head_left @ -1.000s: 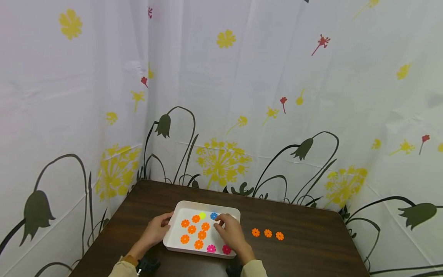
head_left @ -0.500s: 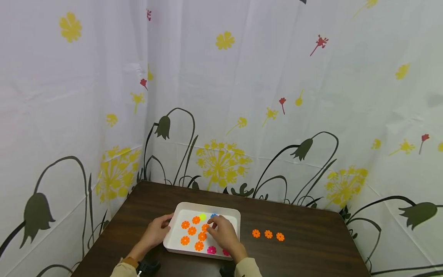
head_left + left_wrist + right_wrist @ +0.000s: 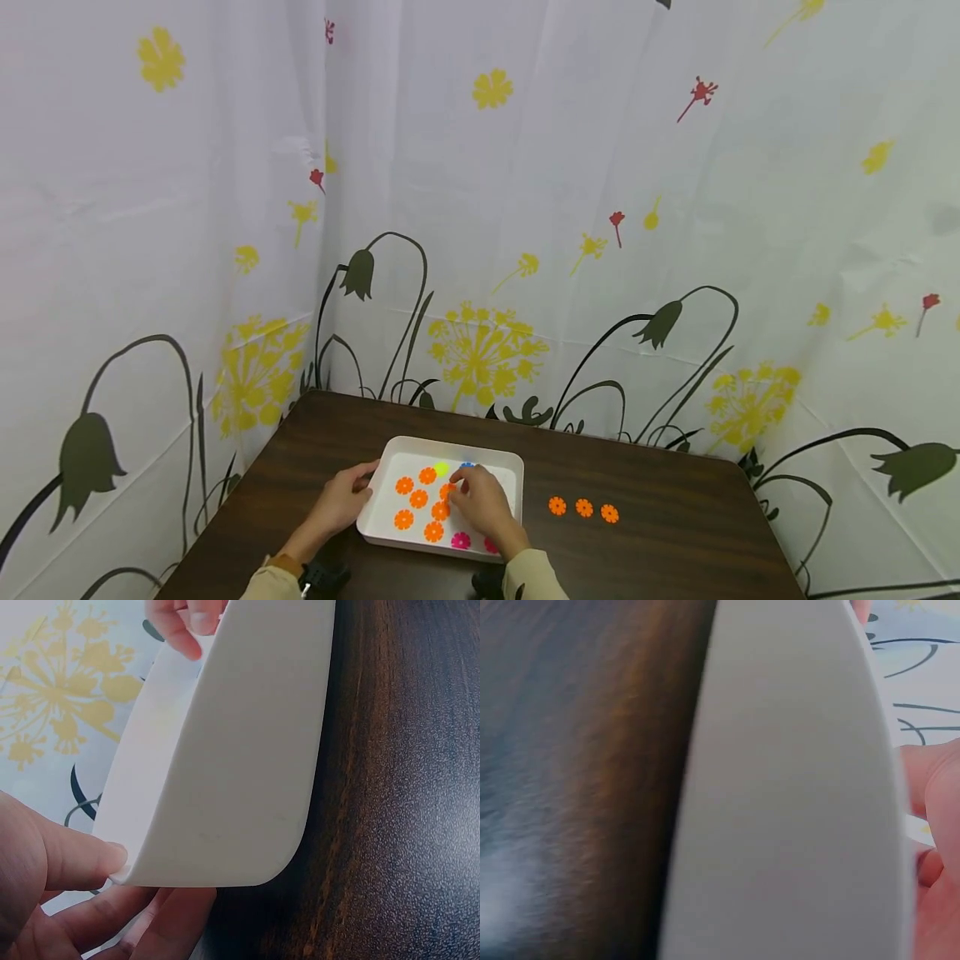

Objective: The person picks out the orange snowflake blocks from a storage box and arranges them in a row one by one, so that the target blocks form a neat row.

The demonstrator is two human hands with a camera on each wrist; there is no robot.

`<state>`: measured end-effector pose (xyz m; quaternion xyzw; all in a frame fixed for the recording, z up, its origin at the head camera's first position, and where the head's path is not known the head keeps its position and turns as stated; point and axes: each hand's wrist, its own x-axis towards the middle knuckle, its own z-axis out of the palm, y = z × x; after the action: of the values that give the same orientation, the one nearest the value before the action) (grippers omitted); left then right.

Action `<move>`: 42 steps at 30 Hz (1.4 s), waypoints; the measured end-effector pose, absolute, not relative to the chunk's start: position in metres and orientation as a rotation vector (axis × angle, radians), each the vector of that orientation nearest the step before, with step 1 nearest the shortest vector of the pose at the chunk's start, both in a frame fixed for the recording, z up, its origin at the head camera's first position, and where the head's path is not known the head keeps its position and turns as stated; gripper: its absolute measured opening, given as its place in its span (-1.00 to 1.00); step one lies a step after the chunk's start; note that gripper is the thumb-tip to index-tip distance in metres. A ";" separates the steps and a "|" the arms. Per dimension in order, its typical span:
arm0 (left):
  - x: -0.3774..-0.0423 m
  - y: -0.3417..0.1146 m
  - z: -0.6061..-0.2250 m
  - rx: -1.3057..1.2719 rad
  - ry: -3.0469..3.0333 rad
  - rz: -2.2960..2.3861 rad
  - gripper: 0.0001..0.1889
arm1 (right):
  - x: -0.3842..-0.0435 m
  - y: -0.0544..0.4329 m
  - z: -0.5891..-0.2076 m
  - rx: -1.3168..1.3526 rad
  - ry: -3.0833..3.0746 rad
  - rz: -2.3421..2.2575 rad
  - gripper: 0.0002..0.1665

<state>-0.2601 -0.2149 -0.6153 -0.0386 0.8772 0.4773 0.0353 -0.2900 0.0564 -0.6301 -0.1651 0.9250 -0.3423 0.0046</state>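
My left hand (image 3: 339,500) grips the left edge of a white tray (image 3: 411,542); in the left wrist view the thumb (image 3: 82,859) presses the corner of the rim and the other fingers lie outside and below. My right hand (image 3: 482,502) is over the tray, thumb and fingers bent, fingertips right at an orange flower-shaped disc (image 3: 447,491) they partly cover. I cannot tell whether they pinch it. Several more orange discs (image 3: 404,485) lie in the tray, with a yellow-green one (image 3: 442,469), a half-hidden blue one (image 3: 468,466) and two pink ones (image 3: 461,541) near the front.
Three orange discs (image 3: 584,507) lie in a row on the dark wooden table (image 3: 675,533), right of the tray. The tray's raised wall (image 3: 795,787) stands between the right wrist camera and the hand. A flower-printed curtain (image 3: 480,208) hangs behind the table.
My right hand has moved left and slightly toward me, from beside the blue disc to the orange disc, covering part of both. The left hand stays on the tray edge.
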 end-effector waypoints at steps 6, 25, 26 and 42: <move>-0.262 -0.214 -0.613 -0.128 2.706 1.451 -0.46 | -0.299 0.054 -0.619 -0.543 2.904 -1.039 -0.81; -0.260 -0.215 -0.612 -0.142 2.687 1.437 -0.46 | -0.300 0.050 -0.629 -0.595 2.884 -0.907 -0.80; -0.261 -0.215 -0.612 -0.147 2.683 1.439 -0.46 | -0.300 0.050 -0.629 -0.601 2.888 -0.904 -0.79; -0.259 -0.214 -0.610 -0.126 2.697 1.458 -0.47 | -0.295 0.050 -0.625 -0.518 2.832 -0.922 -0.68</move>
<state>-0.2590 -0.2138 -0.6101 -0.0412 0.8784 0.4748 0.0365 -0.2954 0.0501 -0.6255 -0.1711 0.9351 -0.3046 0.0593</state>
